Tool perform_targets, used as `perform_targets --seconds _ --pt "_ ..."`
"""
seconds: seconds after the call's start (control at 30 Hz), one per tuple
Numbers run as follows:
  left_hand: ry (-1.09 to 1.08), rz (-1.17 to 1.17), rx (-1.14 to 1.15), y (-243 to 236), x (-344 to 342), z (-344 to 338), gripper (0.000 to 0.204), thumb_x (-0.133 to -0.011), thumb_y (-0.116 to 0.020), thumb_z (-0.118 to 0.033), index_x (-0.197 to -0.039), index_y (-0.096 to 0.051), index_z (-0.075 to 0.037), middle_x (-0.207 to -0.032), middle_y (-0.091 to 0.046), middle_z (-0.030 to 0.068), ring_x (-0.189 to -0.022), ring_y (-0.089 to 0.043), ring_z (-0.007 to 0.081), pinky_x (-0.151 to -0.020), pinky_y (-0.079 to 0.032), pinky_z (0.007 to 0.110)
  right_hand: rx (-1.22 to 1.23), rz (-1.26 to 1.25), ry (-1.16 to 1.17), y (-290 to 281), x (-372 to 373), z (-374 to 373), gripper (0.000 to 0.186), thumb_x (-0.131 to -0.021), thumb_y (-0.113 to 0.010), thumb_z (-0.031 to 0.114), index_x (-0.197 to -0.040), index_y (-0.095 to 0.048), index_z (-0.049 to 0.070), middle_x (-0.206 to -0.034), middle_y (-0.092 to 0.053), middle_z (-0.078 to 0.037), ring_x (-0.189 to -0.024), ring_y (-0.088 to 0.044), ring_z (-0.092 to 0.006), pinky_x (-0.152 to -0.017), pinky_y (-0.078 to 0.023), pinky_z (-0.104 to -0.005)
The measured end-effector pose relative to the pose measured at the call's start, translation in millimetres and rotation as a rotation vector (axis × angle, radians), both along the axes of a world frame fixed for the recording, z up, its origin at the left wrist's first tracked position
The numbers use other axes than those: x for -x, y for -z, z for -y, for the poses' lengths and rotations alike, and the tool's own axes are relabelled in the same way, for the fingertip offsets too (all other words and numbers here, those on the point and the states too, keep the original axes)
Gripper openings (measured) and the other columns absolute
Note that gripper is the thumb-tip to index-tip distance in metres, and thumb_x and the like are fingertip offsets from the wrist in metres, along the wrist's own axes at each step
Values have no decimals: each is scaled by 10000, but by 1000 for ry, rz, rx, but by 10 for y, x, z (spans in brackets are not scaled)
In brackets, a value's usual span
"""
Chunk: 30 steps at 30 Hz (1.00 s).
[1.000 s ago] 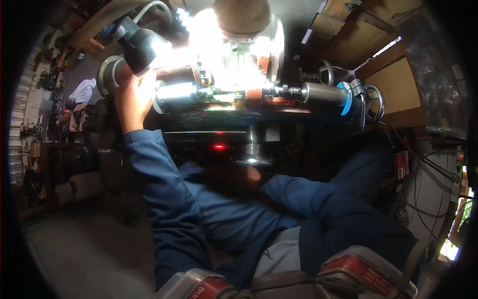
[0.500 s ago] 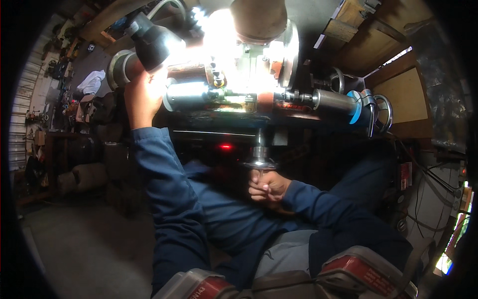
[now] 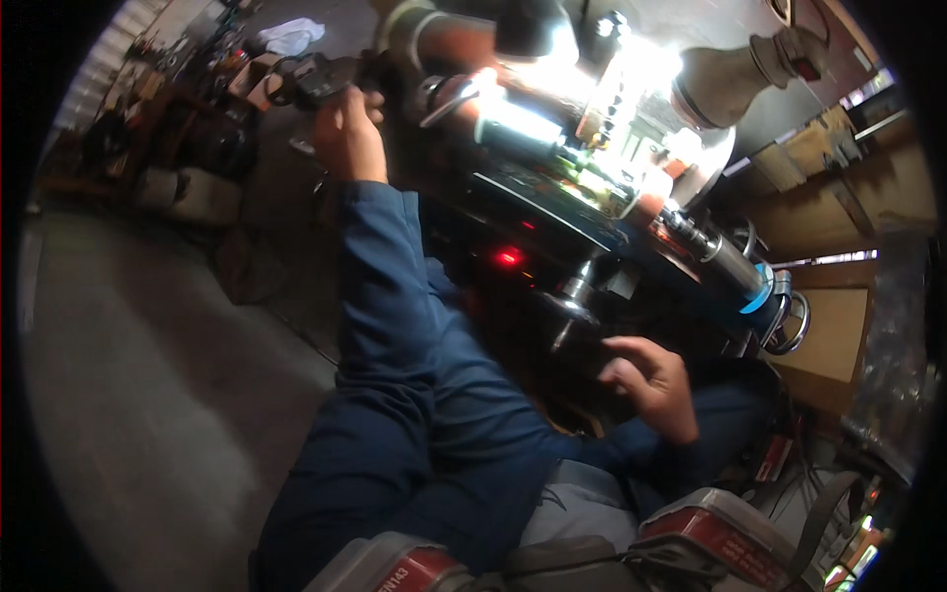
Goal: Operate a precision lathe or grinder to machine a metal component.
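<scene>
A lathe-like metalworking machine stands in front of me, brightly lit at its upper side. On its front is a shiny metal hand crank with a short handle pointing toward me. Just right of that handle, my right hand hovers apart from it, empty, with thumb and forefinger spread. My left hand reaches up at the machine's left end, beside a dark part. Its fingers look curled, but the back of the hand hides what they hold, if anything.
Over the machine hang a dark lamp head and a beige funnel-like hood. A chrome handwheel sits at its right end. Cluttered shelving stands left, above the concrete floor. Wooden boards line the right side.
My right hand has let go of the crank handle and moved right. My left hand has left the lamp's side and shifted to the dark part. The view has turned, tilting the machine.
</scene>
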<state>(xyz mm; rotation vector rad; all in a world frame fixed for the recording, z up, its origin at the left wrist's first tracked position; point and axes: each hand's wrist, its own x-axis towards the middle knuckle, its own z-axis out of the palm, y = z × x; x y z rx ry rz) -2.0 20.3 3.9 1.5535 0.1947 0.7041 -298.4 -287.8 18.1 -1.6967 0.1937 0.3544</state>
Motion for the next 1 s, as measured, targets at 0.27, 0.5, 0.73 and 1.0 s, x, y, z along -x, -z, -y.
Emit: perform_targets --seconds 0.27,0.5,0.73,1.0 --pt "670 -483 -253 1317 334 -22 305 -886 -489 -282 -882 -656 -27 -711 -638 102 -616 -589 136 -480 -455 281 -1007 -333 313 1110 -1621 -1960 306 -1011 -422 300 -1137 -538 46 -787 -559 -5 -602 -493 -96 -504 -415 -219" --pt "776 -918 405 1133 278 89 380 -885 -509 -391 -820 -527 -17 -670 -503 94 -461 -489 179 -351 -358 267 -1811 -171 339 2009 -2261 -2167 271 -1004 -396 345 -919 -503 110 -741 -412 44 -575 -368 -62 -470 -317 -213" --pt "849 -1002 470 1010 253 21 382 -897 -497 -366 -995 -501 3 -726 -528 126 -477 -537 210 -364 -415 292 -2069 -158 226 1995 -2251 -2210 149 -952 -490 206 -860 -493 89 -705 -412 11 -532 -369 -105 -473 -320 -237" --pt "857 -851 414 1036 310 26 242 -867 -543 -339 -915 -571 -104 -835 -557 5 -639 -449 100 -518 -355 240 -1128 19 672 2022 -2244 -2453 90 -958 -510 163 -982 -549 85 -744 -518 4 -608 -477 -98 -539 -403 -234"
